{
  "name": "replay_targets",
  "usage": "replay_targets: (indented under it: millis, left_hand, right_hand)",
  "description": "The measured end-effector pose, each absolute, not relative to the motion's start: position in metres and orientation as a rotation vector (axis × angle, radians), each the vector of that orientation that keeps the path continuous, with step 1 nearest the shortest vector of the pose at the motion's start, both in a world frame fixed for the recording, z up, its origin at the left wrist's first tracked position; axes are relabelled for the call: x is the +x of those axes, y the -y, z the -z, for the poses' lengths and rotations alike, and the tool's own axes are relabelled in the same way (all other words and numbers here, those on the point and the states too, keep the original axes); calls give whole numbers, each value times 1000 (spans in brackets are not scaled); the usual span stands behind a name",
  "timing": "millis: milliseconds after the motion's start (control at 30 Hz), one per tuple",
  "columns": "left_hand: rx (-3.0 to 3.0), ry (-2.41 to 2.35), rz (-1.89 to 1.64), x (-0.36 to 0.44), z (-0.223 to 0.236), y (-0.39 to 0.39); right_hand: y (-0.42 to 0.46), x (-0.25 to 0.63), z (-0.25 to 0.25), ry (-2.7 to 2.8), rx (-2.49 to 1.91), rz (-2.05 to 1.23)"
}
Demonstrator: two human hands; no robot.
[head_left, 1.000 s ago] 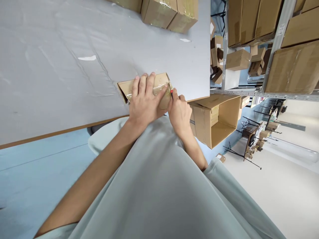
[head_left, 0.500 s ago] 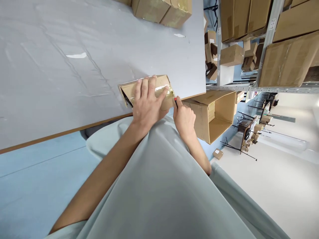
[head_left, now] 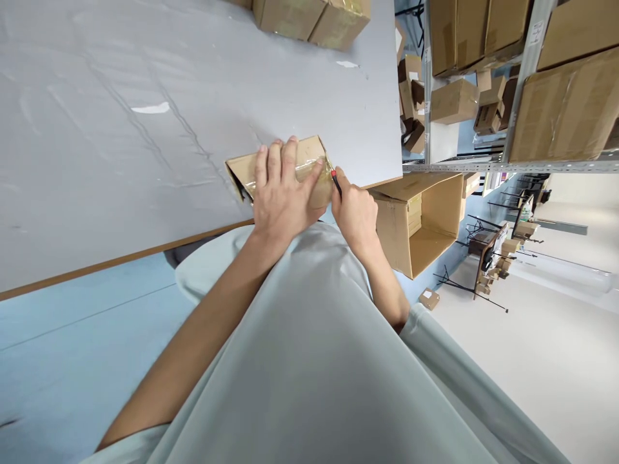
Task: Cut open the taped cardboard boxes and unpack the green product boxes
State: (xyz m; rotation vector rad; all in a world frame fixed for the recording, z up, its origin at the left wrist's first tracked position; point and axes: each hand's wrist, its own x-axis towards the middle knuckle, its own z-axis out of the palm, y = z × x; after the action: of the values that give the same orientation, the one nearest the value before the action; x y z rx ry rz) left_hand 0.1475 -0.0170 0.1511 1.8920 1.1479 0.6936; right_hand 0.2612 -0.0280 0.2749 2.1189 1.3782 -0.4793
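Note:
A small taped cardboard box [head_left: 244,169] lies near the front edge of the grey table [head_left: 145,129]. My left hand [head_left: 280,193] is pressed flat on top of the box, fingers together and stretched across the shiny tape. My right hand [head_left: 355,212] is closed round a small red and black tool [head_left: 334,180], whose tip touches the box's right end at the tape. Part of the box is hidden under my left hand.
Two more taped cardboard boxes [head_left: 309,19] stand at the table's far edge. An open carton [head_left: 425,212] with packs inside sits on the floor beside the table. Metal shelving [head_left: 512,84] loaded with cartons rises to the right. Folded stands [head_left: 478,258] lie on the floor.
My right hand has moved back up against the box's right end with the tool, after dropping slightly away from it. My left hand stays on the box.

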Motion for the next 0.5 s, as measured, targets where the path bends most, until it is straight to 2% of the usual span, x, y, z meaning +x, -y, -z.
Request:
replay_targets:
  millis: [500]
  left_hand:
    - [1906, -1119, -712, 148, -146, 16]
  right_hand:
    - [31, 257, -279, -1285, 2119, 489]
